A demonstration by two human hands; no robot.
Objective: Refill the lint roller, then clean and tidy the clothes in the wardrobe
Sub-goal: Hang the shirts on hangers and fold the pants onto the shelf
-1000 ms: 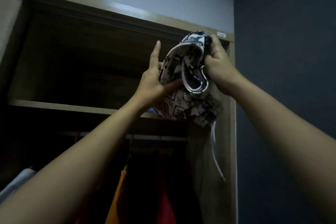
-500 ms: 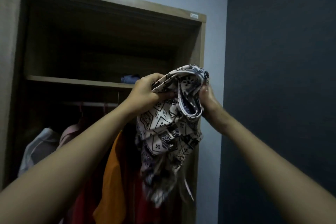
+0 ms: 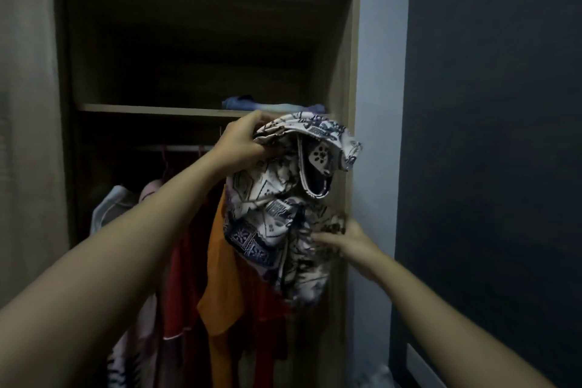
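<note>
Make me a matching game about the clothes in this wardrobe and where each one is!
Things:
1. patterned cloth
2. orange top
3. blue folded cloth
4. white garment

Places:
A. lying on the shelf
B. hanging furthest left
C. gripped at its top by the left hand
D. hanging among red clothes

Pairs: 1-C, 2-D, 3-A, 4-B

- I see folded clothes [image 3: 252, 103] on the wardrobe's [image 3: 354, 72] shelf [image 3: 141, 109], right end.
- Hanging clothes [image 3: 217, 277] sit below that shelf.
- The garment [image 3: 277, 217] hangs before the wardrobe's right side, my left hand [image 3: 242, 146] above, right hand [image 3: 349, 242] lower.
</note>
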